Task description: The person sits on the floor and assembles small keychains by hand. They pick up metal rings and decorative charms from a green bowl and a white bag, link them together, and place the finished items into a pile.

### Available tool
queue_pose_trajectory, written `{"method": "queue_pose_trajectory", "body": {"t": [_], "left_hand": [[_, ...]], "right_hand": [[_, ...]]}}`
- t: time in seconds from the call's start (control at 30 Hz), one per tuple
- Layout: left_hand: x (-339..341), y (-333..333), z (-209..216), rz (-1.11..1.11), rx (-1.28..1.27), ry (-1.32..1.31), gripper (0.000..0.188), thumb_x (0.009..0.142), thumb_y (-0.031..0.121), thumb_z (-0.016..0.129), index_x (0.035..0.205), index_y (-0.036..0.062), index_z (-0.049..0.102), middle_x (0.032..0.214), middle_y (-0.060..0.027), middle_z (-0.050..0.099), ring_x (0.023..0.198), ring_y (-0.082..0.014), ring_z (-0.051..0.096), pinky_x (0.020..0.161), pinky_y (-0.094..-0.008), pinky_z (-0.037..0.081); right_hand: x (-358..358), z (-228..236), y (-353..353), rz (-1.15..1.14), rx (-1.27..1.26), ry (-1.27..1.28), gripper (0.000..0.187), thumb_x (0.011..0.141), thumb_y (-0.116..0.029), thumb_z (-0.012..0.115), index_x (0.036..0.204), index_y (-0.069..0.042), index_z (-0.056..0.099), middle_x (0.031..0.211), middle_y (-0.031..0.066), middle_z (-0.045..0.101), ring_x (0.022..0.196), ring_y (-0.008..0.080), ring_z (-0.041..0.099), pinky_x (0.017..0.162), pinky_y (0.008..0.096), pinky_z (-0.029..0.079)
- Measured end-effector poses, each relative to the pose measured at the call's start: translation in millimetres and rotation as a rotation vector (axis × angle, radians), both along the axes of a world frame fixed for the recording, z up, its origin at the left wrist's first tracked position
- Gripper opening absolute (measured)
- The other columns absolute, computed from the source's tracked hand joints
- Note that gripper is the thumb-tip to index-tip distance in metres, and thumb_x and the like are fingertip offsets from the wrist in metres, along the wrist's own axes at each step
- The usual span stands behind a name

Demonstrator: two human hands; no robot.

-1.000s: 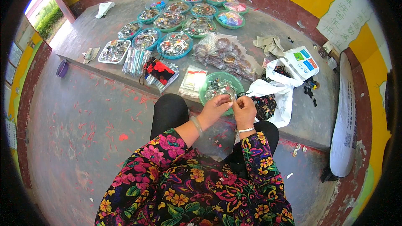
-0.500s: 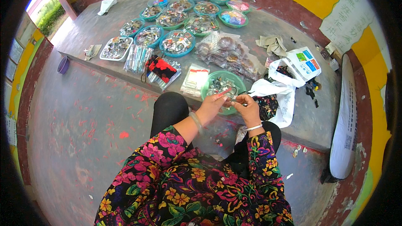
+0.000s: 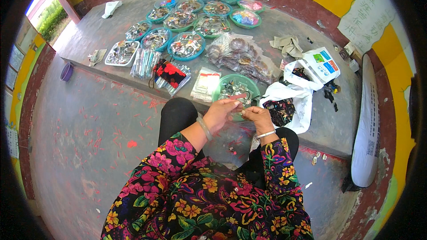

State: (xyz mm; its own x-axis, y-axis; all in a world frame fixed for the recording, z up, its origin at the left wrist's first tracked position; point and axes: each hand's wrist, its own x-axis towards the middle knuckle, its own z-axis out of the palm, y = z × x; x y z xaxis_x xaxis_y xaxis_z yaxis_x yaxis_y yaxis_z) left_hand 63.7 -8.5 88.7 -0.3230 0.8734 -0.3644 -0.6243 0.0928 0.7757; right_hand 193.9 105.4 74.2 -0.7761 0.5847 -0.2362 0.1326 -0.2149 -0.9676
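Note:
In front of my knees, my left hand (image 3: pixel 222 114) and my right hand (image 3: pixel 260 118) are held close together over the near rim of a green plastic basin (image 3: pixel 217 90). A thin red strip (image 3: pixel 239 96) sticks out from between my left thumb and fingers. My right thumb and forefinger are pinched together beside the left fingertips; what they hold is too small to make out. Small metallic pieces (image 3: pixel 232 89) lie in the basin. Just left of it sits a stack of clear plastic packets (image 3: pixel 206 83) with red strips.
Many basins (image 3: pixel 187 46) of small goods stand farther back on the raised platform, with bagged brown items (image 3: pixel 242 55) nearer. A white plastic bag (image 3: pixel 302 118) of dark items is at right. Left of the packets lies a red-and-black pouch (image 3: pixel 170 73). Red scraps litter the floor.
My right hand has turned slightly and its fingers have closed into a tighter pinch. The red strip has shifted slightly with my left hand. The other goods stay in place.

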Motion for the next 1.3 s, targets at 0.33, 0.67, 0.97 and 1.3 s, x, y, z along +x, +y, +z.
{"method": "queue_pose_trajectory", "body": {"t": [0.33, 0.67, 0.97, 1.3], "left_hand": [[-4, -1, -9, 0.008, 0.054, -0.103, 0.026, 0.083, 0.017, 0.057, 0.107, 0.0051, 0.057, 0.090, -0.0030, 0.062, 0.083, -0.0079, 0.057, 0.055, -0.0184, 0.033], [0, 0, -9, -0.013, 0.032, -0.038, 0.018, 0.082, 0.016, 0.059, 0.094, 0.0031, 0.060, 0.085, -0.0033, 0.062, 0.071, -0.0100, 0.056, 0.050, -0.0196, 0.039], [6, -1, -3, -0.102, -0.006, 0.063, 0.018, 0.081, 0.011, 0.059, 0.096, 0.0027, 0.060, 0.090, -0.0029, 0.060, 0.073, -0.0080, 0.053, 0.051, -0.0203, 0.042], [2, -1, -13, -0.003, -0.074, 0.247, 0.011, 0.080, 0.010, 0.059, 0.088, 0.0022, 0.062, 0.077, -0.0017, 0.062, 0.064, -0.0075, 0.054, 0.052, -0.0199, 0.043]], "right_hand": [[-2, 6, -7, 0.068, -0.037, -0.053, 0.012, 0.073, -0.009, 0.067, 0.080, 0.000, 0.066, 0.069, 0.0010, 0.062, 0.061, 0.0069, 0.053, 0.058, 0.0191, 0.041], [-2, -5, -2, -0.030, 0.057, 0.026, 0.006, 0.071, -0.006, 0.067, 0.071, 0.000, 0.064, 0.065, -0.0008, 0.060, 0.058, 0.0043, 0.050, 0.054, 0.0181, 0.039], [-2, -3, -2, -0.162, 0.038, 0.124, 0.005, 0.072, -0.001, 0.067, 0.069, -0.001, 0.062, 0.064, -0.0023, 0.057, 0.056, 0.0029, 0.045, 0.052, 0.0171, 0.035], [0, 4, 0, -0.080, -0.045, 0.123, 0.008, 0.075, -0.004, 0.064, 0.082, 0.000, 0.063, 0.073, -0.0005, 0.060, 0.065, 0.0054, 0.051, 0.063, 0.0182, 0.039]]}}
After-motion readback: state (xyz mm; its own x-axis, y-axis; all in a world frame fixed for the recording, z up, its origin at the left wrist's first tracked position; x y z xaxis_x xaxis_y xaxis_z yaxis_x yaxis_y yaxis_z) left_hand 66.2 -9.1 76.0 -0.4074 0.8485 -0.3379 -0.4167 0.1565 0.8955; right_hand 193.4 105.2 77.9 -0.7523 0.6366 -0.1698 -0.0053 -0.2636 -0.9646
